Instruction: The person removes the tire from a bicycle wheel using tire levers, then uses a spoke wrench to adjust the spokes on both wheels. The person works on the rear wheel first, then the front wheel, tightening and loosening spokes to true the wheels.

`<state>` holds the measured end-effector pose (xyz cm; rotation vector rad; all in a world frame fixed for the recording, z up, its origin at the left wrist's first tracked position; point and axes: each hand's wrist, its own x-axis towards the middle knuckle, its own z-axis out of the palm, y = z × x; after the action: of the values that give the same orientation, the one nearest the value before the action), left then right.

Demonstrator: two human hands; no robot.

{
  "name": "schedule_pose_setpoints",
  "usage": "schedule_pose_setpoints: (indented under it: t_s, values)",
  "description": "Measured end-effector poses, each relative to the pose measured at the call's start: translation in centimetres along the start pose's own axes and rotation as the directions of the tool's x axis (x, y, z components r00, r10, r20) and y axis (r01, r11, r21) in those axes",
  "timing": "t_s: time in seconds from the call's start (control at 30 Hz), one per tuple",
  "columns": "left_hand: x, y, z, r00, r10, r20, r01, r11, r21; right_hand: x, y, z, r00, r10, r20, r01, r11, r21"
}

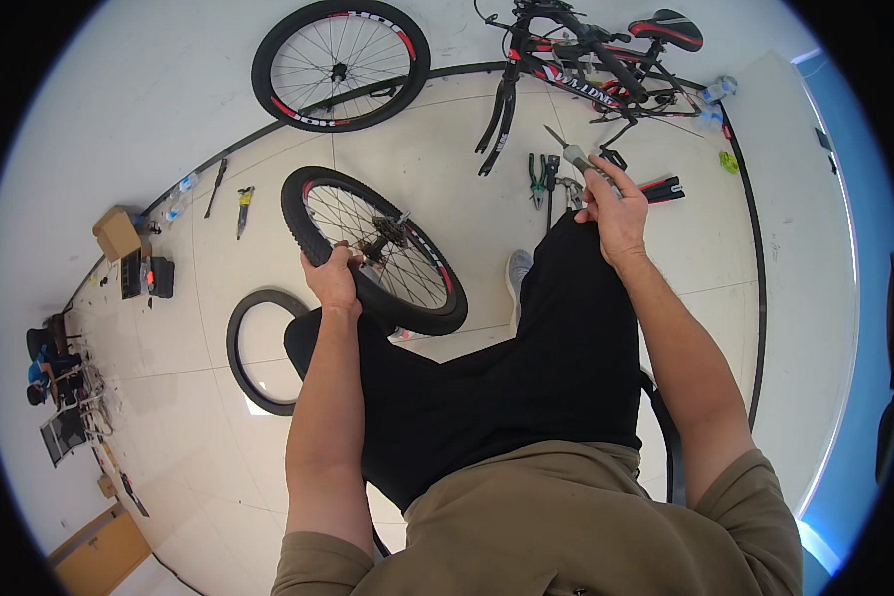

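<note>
My left hand (333, 278) is closed around the near left edge of a bicycle rear wheel (306, 221), which leans tilted by my left knee. Its black knobbly tyre, red-and-white rim and sprocket cassette (392, 229) are visible. In front of my right knee, my right hand (616, 211) grips a grey-handled tool (574, 156) with a thin, dark, pointed tip aimed up and to the left. The tip touches nothing, and the tool's exact kind is unclear. Just left of this hand lie green-handled pliers (537, 183) and other hand tools on the floor.
A bicycle frame (566, 72) without wheels stands against the far wall, beside another wheel (340, 72). A loose tyre (238, 343) lies left of my leg. Farther left are a yellow-handled tool (244, 211), an open cardboard box (121, 233) and folding chairs (63, 433).
</note>
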<state>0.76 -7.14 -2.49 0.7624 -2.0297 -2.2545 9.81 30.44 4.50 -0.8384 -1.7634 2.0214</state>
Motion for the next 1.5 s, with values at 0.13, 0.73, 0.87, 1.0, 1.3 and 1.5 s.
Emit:
schedule_pose_setpoints:
  t_s: [0.13, 0.73, 0.87, 1.0, 1.3, 1.5]
  values:
    - [0.2, -0.1, -0.2, 1.0, 0.005, 0.008, -0.005, 1.0, -0.012, 0.0, 0.1, 0.1, 1.0, -0.002, 0.001, 0.002, 1.0, 0.005]
    - [0.1, -0.1, -0.1, 1.0, -0.015, 0.023, 0.014, 0.999, 0.034, 0.2, 0.2, -0.3, 1.0, -0.008, -0.008, 0.007, 1.0, -0.013]
    - [1.1, -1.3, -1.0, 0.999, 0.043, -0.022, -0.042, 0.998, 0.051, 0.0, 0.4, 0.6, 1.0, 0.006, 0.001, -0.006, 1.0, 0.013]
    - [0.5, -0.8, 0.3, 0.997, 0.078, 0.023, -0.078, 0.997, 0.0, 0.0, 0.4, -0.4, 0.999, -0.015, -0.04, 0.015, 1.0, 0.008]
    - [0.0, 0.4, 0.0, 1.0, 0.009, 0.01, -0.009, 1.0, -0.027, -0.5, -0.6, 0.9, 1.0, 0.012, -0.012, -0.012, 1.0, 0.015]
    - [-0.1, 0.4, 0.2, 1.0, 0.018, 0.01, -0.018, 0.999, -0.032, -0.5, -0.7, 0.8, 1.0, 0.006, -0.012, -0.006, 1.0, 0.009]
